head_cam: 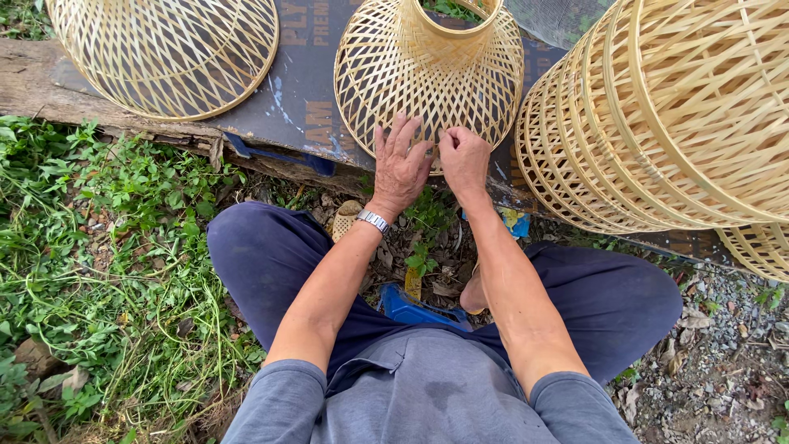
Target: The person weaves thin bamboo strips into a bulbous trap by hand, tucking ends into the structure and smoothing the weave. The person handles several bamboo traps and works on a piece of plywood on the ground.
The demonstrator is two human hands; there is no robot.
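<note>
Evidently mid-weave: a stack of baskets (682,115) lay right, the bamboo shade (427,74) stood on the board (296,107), left hand (400,168) spread on its rim, right hand (463,160) pinching a strip; tucking needs firm grip.

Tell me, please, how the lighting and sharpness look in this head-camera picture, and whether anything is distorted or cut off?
Head view: soft, even daylight with no hard shadows or glare; both hands, left hand and right hand, and the woven bamboo shade they touch are sharp; the wide lens bulges the stacked shades at the right edge; the upper-left shade is cropped by the frame.
</note>
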